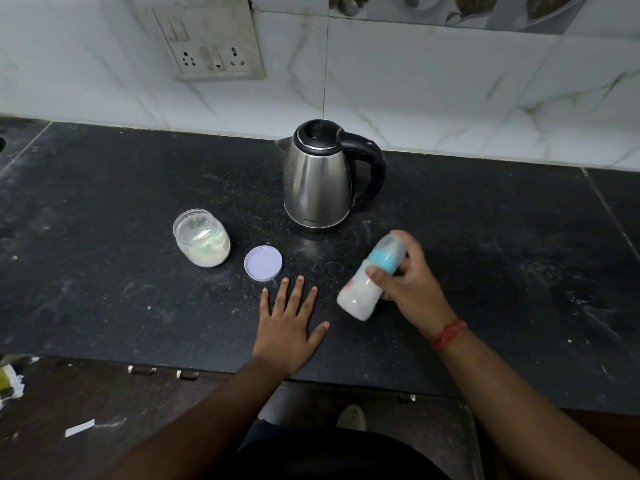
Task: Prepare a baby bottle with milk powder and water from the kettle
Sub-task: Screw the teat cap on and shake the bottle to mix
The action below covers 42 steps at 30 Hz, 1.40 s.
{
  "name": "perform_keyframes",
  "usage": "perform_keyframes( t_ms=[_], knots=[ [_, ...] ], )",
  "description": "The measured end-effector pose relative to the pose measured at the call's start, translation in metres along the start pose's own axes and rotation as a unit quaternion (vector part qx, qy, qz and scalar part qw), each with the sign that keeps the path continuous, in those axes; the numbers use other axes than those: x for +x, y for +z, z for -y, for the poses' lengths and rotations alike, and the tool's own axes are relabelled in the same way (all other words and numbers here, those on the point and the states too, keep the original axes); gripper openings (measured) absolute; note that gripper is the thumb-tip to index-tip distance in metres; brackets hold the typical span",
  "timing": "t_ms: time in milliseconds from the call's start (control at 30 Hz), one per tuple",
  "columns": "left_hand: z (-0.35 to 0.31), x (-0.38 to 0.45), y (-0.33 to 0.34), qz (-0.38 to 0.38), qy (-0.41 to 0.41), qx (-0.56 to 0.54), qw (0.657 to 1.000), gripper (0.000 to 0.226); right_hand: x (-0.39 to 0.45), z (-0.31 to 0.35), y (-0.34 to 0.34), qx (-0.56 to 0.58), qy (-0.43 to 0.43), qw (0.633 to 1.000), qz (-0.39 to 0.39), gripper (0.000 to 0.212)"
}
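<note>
While the left hand (289, 325) lies flat on the dark countertop (104, 237), palm down w/ fingers straight and spread, the right hand (410, 282) grips the baby bottle (363, 285) around its upper part, thumb across the front just below the teal collar, other fingers wrapped behind. Bottle is tilted, cap end pointing up and away toward the kettle, base end low and toward the person; its outline is blurred. Body looks filled w/ white liquid, clear cap over the teal ring. Can't tell whether the base touches the counter. Steel kettle (320, 181) stands upright near the back of the counter, black lid closed, black handle to the right, spout to the left. Left of it, a clear powder jar (202, 239) sits open, white powder inside approx. half up the wall. Its lilac lid (263, 264) lies flat on the counter between jar and left hand, just beyond the fingertips, apart from both. A red thread band (448, 336) circles the right wrist. White marbled wall tiles (450, 98) run behind the counter, w/ a grimy switch-and-socket plate (207, 43) at upper left. Below the counter edge, dark cabinet fronts w/ small metal handles (142, 370).
</note>
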<state>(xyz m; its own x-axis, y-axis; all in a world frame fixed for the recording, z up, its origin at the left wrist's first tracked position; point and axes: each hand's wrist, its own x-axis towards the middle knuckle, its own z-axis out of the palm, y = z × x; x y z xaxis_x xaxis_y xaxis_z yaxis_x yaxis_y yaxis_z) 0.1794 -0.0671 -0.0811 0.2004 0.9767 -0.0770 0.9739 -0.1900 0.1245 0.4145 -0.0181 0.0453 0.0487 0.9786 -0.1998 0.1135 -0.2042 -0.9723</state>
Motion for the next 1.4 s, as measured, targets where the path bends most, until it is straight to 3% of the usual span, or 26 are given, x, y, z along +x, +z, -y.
perform_keyframes(
  t_ms=[33,133,167,233,267,367,400,500,633,667,733,767,867,900,967,1000,1100,1133,1200,1233,1333,1367,1400],
  knots=[
    [0.000,0.000,0.000,0.000,-0.002,0.000,1.000,0.076,0.003,0.001,-0.003,-0.002,0.000,1.000,-0.003,0.066],
    [-0.002,0.001,0.000,-0.001,-0.003,0.000,1.000,0.076,0.011,0.007,-0.012,0.111,-0.007,0.983,-0.143,0.062],
    [-0.001,0.001,0.000,-0.001,-0.001,0.001,1.000,0.076,0.011,0.009,-0.010,0.101,-0.007,0.985,-0.139,0.062],
    [0.000,0.000,0.000,-0.002,0.001,0.000,1.000,0.076,0.009,0.005,-0.008,0.004,-0.010,1.000,-0.021,0.064],
    [0.000,0.000,0.000,-0.002,0.001,0.001,1.000,0.076,0.009,0.004,-0.008,-0.012,-0.010,1.000,-0.001,0.065],
    [-0.001,0.001,0.000,0.001,-0.003,0.001,1.000,0.076,0.012,0.004,-0.011,0.100,-0.011,0.986,-0.136,0.060],
    [-0.001,0.001,0.001,-0.002,-0.004,-0.001,1.000,0.076,0.013,0.003,-0.010,0.113,-0.008,0.982,-0.148,0.060],
    [0.000,0.000,0.002,-0.006,0.000,-0.006,1.000,0.076,0.007,-0.005,-0.005,0.013,0.007,1.000,-0.001,0.066],
    [-0.001,0.001,0.001,-0.003,-0.003,-0.002,1.000,0.076,0.010,-0.008,-0.007,0.129,-0.006,0.981,-0.142,0.055],
    [-0.001,0.001,0.002,-0.003,-0.002,-0.003,1.000,0.077,0.009,-0.007,-0.004,0.107,-0.004,0.988,-0.111,0.056],
    [0.001,0.000,0.001,0.000,-0.001,-0.001,1.000,0.077,0.006,-0.011,-0.001,0.011,0.006,1.000,0.021,0.063],
    [0.001,0.001,0.000,0.001,-0.002,-0.001,1.000,0.077,0.006,-0.013,0.000,0.003,0.006,1.000,0.021,0.066],
    [-0.002,0.002,-0.001,-0.003,-0.003,-0.004,1.000,0.077,0.009,-0.012,-0.003,0.115,-0.002,0.985,-0.126,0.060],
    [-0.002,0.001,-0.001,-0.003,-0.003,-0.005,1.000,0.077,0.007,-0.011,-0.001,0.120,-0.001,0.986,-0.114,0.057],
    [-0.001,0.001,0.000,-0.002,-0.001,-0.005,1.000,0.077,0.004,-0.015,0.001,0.032,-0.004,0.999,-0.010,0.061],
    [0.000,0.001,0.000,-0.001,-0.001,-0.004,1.000,0.077,0.004,-0.017,0.001,0.008,-0.012,1.000,-0.006,0.064],
    [-0.002,0.001,-0.001,0.002,-0.004,-0.006,1.000,0.077,0.006,-0.015,-0.003,0.112,-0.030,0.982,-0.150,0.064],
    [-0.002,0.001,-0.001,0.001,-0.003,-0.008,1.000,0.077,0.005,-0.013,-0.001,0.122,-0.027,0.982,-0.142,0.063],
    [-0.001,0.000,-0.001,0.007,-0.001,-0.011,1.000,0.077,0.003,-0.015,0.001,0.022,-0.029,0.999,-0.010,0.066],
    [-0.001,0.000,-0.002,0.009,0.000,-0.010,1.000,0.077,0.002,-0.013,0.002,-0.017,-0.034,0.999,0.020,0.068],
    [-0.002,0.001,-0.004,0.009,-0.002,-0.006,1.000,0.078,0.006,-0.007,-0.004,0.077,-0.038,0.990,-0.115,0.058],
    [-0.002,0.000,-0.004,0.005,-0.003,-0.009,1.000,0.078,0.006,-0.005,-0.005,0.093,-0.032,0.989,-0.111,0.057],
    [-0.002,0.000,-0.004,0.003,-0.001,-0.010,1.000,0.078,0.004,-0.003,-0.002,0.070,-0.027,0.995,-0.060,0.059]
  ],
)
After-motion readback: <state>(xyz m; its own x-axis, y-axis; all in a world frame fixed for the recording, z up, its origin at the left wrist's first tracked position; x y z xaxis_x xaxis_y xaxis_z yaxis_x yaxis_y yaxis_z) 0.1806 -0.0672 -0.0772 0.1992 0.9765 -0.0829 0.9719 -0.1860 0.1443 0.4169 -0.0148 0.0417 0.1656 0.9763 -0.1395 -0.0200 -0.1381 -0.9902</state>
